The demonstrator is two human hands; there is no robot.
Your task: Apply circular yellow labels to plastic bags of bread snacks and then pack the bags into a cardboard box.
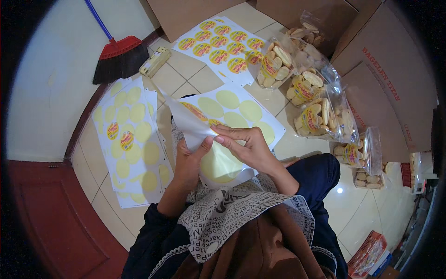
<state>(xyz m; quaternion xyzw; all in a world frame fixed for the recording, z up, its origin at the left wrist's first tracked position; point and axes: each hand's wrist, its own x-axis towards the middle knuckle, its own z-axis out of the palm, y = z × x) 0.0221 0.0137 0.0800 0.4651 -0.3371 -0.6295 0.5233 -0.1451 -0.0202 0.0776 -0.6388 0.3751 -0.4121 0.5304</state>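
A white label sheet [224, 108] with round yellow spaces lies over my lap, its left side folded up. My left hand [190, 158] grips the folded part, thumb on top. The fingertips of my right hand [252, 143] pinch at the fold, close to my left thumb. Printed round labels [194, 111] show partly beneath the raised flap. Whether a label edge is lifted between my right fingers cannot be made out. To the left, several used label sheets [132, 139] lie on the floor, with two printed labels on the top one.
A stack of full label sheets [219, 45] lies ahead. Clear bags of sliced dry bread [308, 117] stand on the right before cardboard boxes [379, 87]. A broom [120, 57] leans by the wall near a small wrapped block [155, 62]. A red basket [367, 254] sits lower right.
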